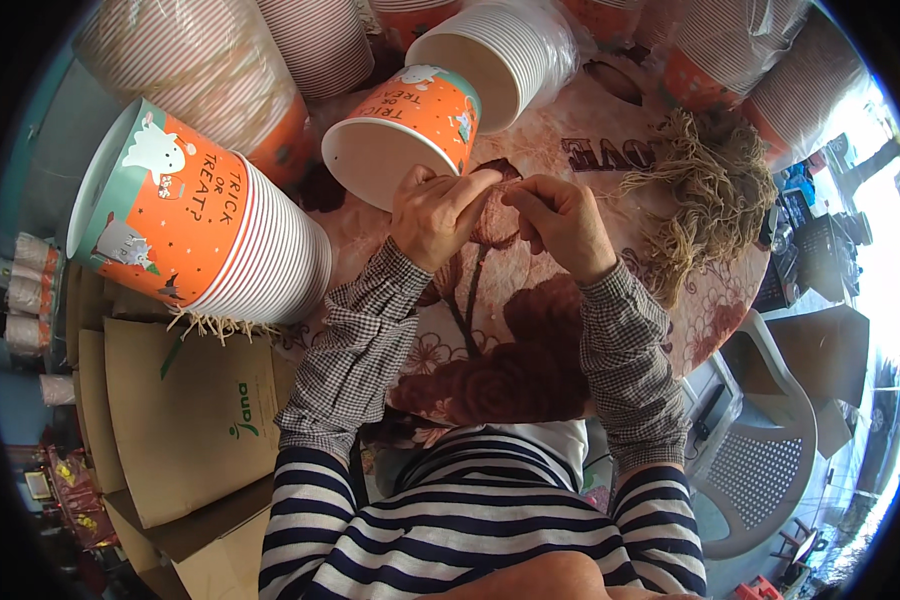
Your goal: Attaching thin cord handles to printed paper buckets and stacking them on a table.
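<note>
A single orange paper bucket (pixel 417 110) with a ghost print lies tipped on its side, its white mouth turned toward me. Overlapping the right part of its rim is my left hand (pixel 435 212), fingers curled and pressed together. Just to the right, my right hand (pixel 560 222) is in a pinch, its fingertips close to those of the left. Whatever runs between the fingertips is too thin to make out. At the right of the table sits a tangled heap of tan twine (pixel 708 195).
A nested stack of orange buckets (pixel 195 215) leans at the left, with strands of twine under it. More stacks, some in clear plastic like the white-mouthed one (pixel 490 65), line the back. Cardboard boxes (pixel 190 420) stand at lower left; a plastic chair (pixel 765 450) is at right.
</note>
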{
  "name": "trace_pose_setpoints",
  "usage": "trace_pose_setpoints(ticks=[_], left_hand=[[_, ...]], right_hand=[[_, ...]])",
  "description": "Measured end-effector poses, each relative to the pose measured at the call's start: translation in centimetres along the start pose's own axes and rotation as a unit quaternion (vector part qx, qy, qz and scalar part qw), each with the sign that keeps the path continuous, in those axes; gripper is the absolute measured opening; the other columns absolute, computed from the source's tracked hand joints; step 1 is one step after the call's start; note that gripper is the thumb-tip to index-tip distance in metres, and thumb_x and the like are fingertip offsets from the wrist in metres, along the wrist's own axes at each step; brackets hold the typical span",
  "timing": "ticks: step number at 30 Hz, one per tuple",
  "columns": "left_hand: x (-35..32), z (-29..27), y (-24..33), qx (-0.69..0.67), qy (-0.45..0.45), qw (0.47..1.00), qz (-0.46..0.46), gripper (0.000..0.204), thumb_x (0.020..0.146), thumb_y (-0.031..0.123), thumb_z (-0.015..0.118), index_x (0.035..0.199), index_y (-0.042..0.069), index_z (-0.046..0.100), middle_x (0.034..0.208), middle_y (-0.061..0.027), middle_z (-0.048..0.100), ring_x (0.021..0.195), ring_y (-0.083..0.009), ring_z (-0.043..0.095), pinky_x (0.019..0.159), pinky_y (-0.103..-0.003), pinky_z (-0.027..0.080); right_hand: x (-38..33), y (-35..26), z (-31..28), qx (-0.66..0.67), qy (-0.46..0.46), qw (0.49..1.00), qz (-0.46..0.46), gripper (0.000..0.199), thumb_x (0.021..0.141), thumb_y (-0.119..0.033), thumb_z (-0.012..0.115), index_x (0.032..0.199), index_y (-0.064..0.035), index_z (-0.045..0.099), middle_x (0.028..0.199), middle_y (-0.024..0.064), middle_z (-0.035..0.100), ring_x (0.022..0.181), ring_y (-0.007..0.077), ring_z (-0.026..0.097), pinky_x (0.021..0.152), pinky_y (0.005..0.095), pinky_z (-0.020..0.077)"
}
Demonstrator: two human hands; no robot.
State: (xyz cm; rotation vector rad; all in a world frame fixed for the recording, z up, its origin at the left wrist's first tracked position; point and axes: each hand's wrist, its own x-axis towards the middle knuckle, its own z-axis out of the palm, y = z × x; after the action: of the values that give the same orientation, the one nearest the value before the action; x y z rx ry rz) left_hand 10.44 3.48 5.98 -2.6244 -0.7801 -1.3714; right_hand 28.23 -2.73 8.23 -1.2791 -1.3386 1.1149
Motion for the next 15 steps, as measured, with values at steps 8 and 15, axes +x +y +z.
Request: trace_pose_setpoints(ticks=[8, 15], left_hand=[[0.3, -0.4, -0.9, 0.032, 0.063, 0.997, -0.008, 0.017, 0.074, 0.01, 0.07, 0.09, 0.016, 0.067, 0.098, -0.0006, 0.063, 0.073, -0.0167, 0.062, 0.069, -0.034, 0.043], [0.8, -0.8, -2.4, 0.064, 0.042, 0.996, -0.053, 0.019, 0.073, 0.008, 0.069, 0.091, 0.014, 0.065, 0.107, -0.0009, 0.057, 0.083, -0.0201, 0.062, 0.077, -0.037, 0.045]], right_hand=[[-0.2, 0.6, -0.4, -0.146, 0.046, 0.982, -0.111, 0.012, 0.088, -0.012, 0.061, 0.092, -0.0022, 0.067, 0.066, 0.008, 0.064, 0.056, 0.0105, 0.059, 0.053, 0.0295, 0.0481], [0.3, 0.7, -3.9, -0.387, 0.201, 0.87, -0.229, 0.009, 0.086, -0.016, 0.063, 0.087, -0.0074, 0.064, 0.073, 0.0117, 0.065, 0.065, 0.0301, 0.064, 0.056, 0.0364, 0.0493]])
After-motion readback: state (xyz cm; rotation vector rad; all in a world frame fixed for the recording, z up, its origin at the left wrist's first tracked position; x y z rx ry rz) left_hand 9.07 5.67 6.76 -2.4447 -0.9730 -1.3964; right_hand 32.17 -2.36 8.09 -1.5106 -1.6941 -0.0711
